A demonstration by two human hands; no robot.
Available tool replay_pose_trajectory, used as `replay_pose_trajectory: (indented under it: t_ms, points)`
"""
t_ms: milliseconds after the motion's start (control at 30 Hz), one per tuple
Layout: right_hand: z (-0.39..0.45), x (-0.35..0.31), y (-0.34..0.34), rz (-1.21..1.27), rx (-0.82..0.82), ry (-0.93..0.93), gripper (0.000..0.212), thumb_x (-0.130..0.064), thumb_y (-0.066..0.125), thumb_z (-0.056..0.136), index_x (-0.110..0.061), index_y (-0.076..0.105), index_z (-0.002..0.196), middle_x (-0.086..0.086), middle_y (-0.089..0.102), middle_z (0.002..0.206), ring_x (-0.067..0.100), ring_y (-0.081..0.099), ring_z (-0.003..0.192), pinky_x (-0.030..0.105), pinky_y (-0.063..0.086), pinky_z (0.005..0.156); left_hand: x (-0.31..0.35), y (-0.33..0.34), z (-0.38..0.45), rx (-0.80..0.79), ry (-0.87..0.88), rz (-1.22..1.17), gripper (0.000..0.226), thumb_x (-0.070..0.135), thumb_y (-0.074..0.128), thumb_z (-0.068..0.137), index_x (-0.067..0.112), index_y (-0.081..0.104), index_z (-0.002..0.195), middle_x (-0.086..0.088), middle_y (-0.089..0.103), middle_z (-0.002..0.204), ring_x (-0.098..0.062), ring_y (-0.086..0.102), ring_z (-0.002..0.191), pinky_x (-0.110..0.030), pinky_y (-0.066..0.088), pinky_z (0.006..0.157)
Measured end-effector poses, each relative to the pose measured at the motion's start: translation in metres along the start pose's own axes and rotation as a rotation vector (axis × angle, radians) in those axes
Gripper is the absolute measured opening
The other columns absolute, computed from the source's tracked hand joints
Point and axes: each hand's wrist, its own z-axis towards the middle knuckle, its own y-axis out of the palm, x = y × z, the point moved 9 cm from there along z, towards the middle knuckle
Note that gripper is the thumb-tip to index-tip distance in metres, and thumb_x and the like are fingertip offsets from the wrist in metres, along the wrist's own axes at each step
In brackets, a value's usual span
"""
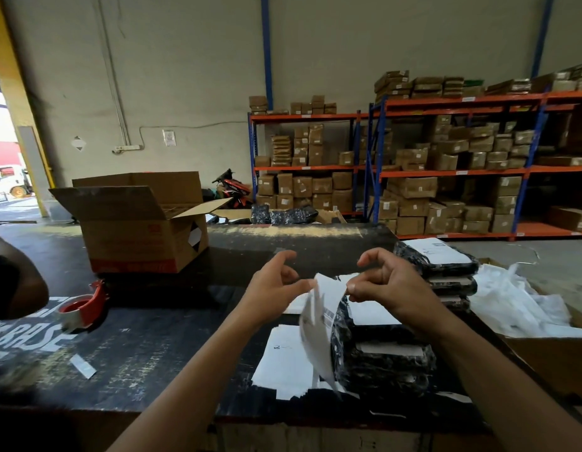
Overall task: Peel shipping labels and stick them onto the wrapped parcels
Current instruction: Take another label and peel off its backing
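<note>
Hands: left hand and right hand each pinched the shipping label.
Advice: peel slowly, keeping it flat above the wrapped parcel.

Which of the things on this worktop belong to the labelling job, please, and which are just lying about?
Job:
- white paper shipping label, pinched by left hand and right hand
- black plastic-wrapped parcels
- white label sheets

Lying about:
- red tape dispenser
- open brown cardboard box
- crumpled white plastic bags
</note>
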Motion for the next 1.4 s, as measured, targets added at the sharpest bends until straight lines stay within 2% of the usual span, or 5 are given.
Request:
replay_pose_trajectory:
  t_ms: [433, 633, 933, 1300, 1400]
  points:
    - [-0.003, -0.001, 0.014, -0.016, -0.003, -0.039, 0.031, 0.001, 0.068, 0.079, -0.014, 0.046, 0.096, 0.003, 0.072, 0.067, 0.016, 0.069, 0.071, 0.033, 0.055, 0.077, 0.036, 0.039, -0.021, -0.239, -0.004, -0.318, 0.040, 0.021, 0.056, 0.094, 0.013, 0.044, 0.131, -0.002, 0.067, 0.077, -0.018, 0.068, 0.081, -0.030, 0.057, 0.081]
    - [-0.010, 0.011, -0.007, -0.052, 0.057, 0.041, 0.033, 0.000, 0.068, 0.079, -0.013, 0.049, 0.102, 0.007, 0.073, 0.074, 0.009, 0.067, 0.067, 0.017, 0.052, 0.062, 0.036, 0.025, -0.019, -0.207, 0.083, -0.258, 0.046, 0.011, 0.055, 0.093, 0.016, 0.041, 0.136, -0.001, 0.070, 0.073, -0.009, 0.069, 0.079, -0.026, 0.053, 0.082]
    - [-0.014, 0.012, 0.003, -0.130, 0.084, 0.042, 0.047, -0.052, 0.062, 0.076, -0.027, 0.047, 0.114, 0.004, 0.073, 0.090, 0.013, 0.069, 0.084, 0.036, 0.055, 0.079, 0.051, 0.025, -0.021, -0.145, 0.184, -0.249, 0.045, 0.011, 0.057, 0.092, 0.017, 0.042, 0.134, -0.002, 0.072, 0.077, -0.015, 0.071, 0.084, -0.034, 0.055, 0.086]
    - [-0.013, 0.013, -0.023, -0.067, 0.297, -0.010, 0.024, -0.011, 0.066, 0.084, -0.015, 0.057, 0.106, 0.008, 0.073, 0.077, 0.019, 0.069, 0.078, 0.036, 0.056, 0.077, 0.042, 0.007, -0.021, -0.064, 0.193, -0.169, 0.044, 0.010, 0.056, 0.093, 0.017, 0.042, 0.134, 0.003, 0.070, 0.066, -0.009, 0.069, 0.080, -0.044, 0.050, 0.096]
    - [-0.014, 0.024, -0.044, 0.009, 0.377, 0.052, 0.027, -0.009, 0.065, 0.085, -0.012, 0.054, 0.109, 0.010, 0.071, 0.086, 0.019, 0.066, 0.079, 0.027, 0.052, 0.067, 0.026, -0.010, -0.022, -0.026, 0.139, -0.196, 0.048, 0.007, 0.054, 0.093, 0.013, 0.038, 0.139, -0.013, 0.072, 0.079, -0.007, 0.070, 0.084, -0.028, 0.052, 0.092]
